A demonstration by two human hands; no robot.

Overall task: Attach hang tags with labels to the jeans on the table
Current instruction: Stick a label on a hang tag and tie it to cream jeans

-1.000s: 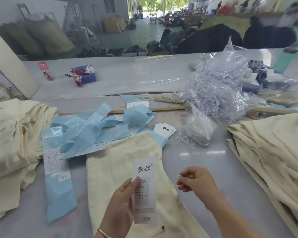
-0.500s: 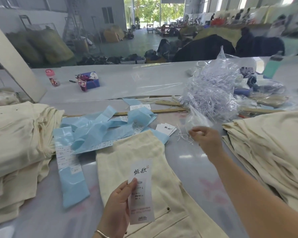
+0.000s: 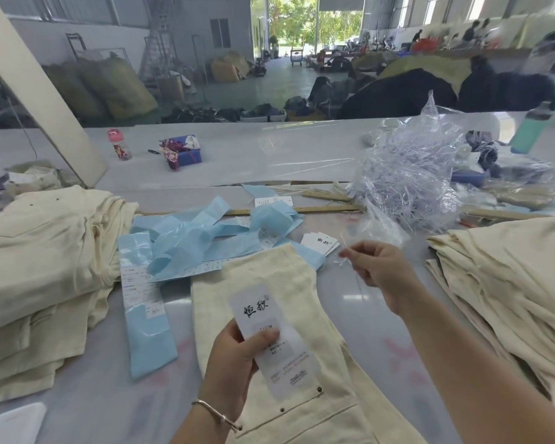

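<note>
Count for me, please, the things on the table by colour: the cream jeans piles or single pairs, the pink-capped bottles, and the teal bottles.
Cream jeans: 3, being the left stack, the right stack and the single pair lying under the hands.
Pink-capped bottles: 1.
Teal bottles: 1.
Total: 5

Glossy table [image 3: 87, 395], matt cloth jeans [image 3: 269, 283]

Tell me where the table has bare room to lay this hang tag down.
Bare table lies between the spread jeans and the right stack. Another patch lies near left, below the blue strip. Crowded around the plastic ties.
</note>
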